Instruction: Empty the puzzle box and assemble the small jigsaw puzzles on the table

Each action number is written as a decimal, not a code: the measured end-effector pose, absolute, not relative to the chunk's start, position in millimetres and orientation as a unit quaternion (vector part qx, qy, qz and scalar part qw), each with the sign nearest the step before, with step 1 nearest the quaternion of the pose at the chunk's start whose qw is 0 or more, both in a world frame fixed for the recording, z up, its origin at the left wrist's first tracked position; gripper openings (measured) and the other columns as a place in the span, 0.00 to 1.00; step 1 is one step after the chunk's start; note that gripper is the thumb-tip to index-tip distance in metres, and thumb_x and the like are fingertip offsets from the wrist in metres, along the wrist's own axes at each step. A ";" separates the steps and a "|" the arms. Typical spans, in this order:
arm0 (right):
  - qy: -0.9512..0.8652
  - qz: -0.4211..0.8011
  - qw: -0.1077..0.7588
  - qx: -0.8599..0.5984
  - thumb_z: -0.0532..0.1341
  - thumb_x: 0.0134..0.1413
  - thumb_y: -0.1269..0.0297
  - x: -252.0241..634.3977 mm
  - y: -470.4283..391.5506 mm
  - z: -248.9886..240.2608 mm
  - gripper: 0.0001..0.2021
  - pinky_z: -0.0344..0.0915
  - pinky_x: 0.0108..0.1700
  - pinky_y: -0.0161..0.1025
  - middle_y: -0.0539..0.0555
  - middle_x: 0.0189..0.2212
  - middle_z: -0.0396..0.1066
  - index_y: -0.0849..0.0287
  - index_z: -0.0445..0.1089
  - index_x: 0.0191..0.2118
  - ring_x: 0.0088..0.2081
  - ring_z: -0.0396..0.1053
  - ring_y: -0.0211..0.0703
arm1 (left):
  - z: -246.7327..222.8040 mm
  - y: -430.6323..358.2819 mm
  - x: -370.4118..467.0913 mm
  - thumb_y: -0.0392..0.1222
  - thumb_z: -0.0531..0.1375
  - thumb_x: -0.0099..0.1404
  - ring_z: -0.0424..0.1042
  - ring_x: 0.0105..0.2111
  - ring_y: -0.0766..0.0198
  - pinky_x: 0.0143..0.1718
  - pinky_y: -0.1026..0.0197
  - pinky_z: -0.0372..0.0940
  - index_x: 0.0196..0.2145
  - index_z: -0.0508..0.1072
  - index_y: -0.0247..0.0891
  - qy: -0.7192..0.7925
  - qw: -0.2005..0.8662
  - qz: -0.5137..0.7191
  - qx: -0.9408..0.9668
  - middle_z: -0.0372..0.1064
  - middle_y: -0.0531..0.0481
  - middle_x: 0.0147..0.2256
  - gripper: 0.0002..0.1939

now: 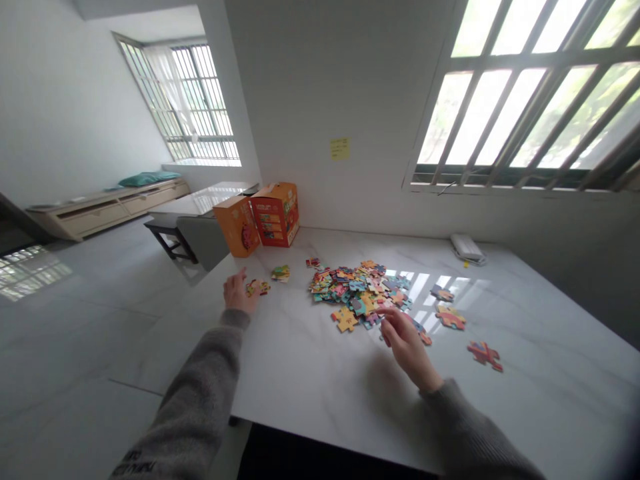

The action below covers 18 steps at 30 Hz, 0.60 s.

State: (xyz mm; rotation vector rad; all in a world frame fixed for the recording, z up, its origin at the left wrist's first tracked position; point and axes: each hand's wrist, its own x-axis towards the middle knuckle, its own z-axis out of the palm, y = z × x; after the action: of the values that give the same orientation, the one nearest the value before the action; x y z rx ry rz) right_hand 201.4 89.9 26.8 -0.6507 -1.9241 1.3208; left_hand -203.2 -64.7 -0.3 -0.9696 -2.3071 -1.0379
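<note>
A heap of colourful jigsaw puzzle pieces (345,285) lies in the middle of the white table. My right hand (406,347) is at the heap's near right edge, index finger stretched onto the pieces and the other fingers loosely bent; I see nothing held in it. At the table's left side my left hand (241,292) is beside a small group of yellow and red puzzle pieces (264,288), its fingers apart and the thumb close to them. Another small stack of yellow-green pieces (281,273) lies just beyond. A yellow piece (345,319) rests at the heap's front.
Two orange puzzle boxes (277,217) stand at the table's back left corner. Several loose pieces (451,317) are spread on the right. A white packet (468,248) lies near the wall, under a barred window. A yellow note (340,149) is stuck on the wall.
</note>
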 end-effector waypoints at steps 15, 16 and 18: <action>-0.812 0.400 0.340 -0.254 0.52 0.65 0.60 199.2 90.7 16.9 0.12 0.54 0.29 0.35 0.46 0.23 0.58 0.58 0.68 0.46 0.25 0.57 0.38 | 7.9 0.2 -11.8 0.43 0.68 0.51 0.68 0.44 0.51 0.46 0.50 0.65 0.46 0.67 0.41 -0.734 -0.025 -0.260 -0.627 0.66 0.44 0.43 0.25; -0.812 0.397 0.342 -0.256 0.52 0.65 0.60 198.6 90.3 17.5 0.11 0.54 0.30 0.35 0.46 0.23 0.59 0.58 0.68 0.45 0.25 0.58 0.38 | 7.1 -0.4 -15.0 0.40 0.67 0.50 0.68 0.42 0.54 0.45 0.51 0.66 0.47 0.66 0.41 -0.708 -0.031 -0.296 -0.640 0.65 0.44 0.44 0.25; -0.808 0.395 0.349 -0.263 0.52 0.65 0.60 197.2 89.3 19.3 0.11 0.56 0.31 0.36 0.48 0.25 0.62 0.58 0.68 0.45 0.27 0.60 0.39 | 6.7 -1.6 -16.1 0.34 0.64 0.51 0.69 0.41 0.57 0.45 0.53 0.68 0.46 0.64 0.40 -0.631 -0.028 -0.375 -0.679 0.63 0.44 0.45 0.24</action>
State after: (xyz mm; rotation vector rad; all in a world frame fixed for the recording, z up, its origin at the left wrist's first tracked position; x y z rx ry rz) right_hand 197.2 89.3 19.3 -0.6802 -2.0942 1.0225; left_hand -16.1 -1.6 6.7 -2.1707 -2.0164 -1.2004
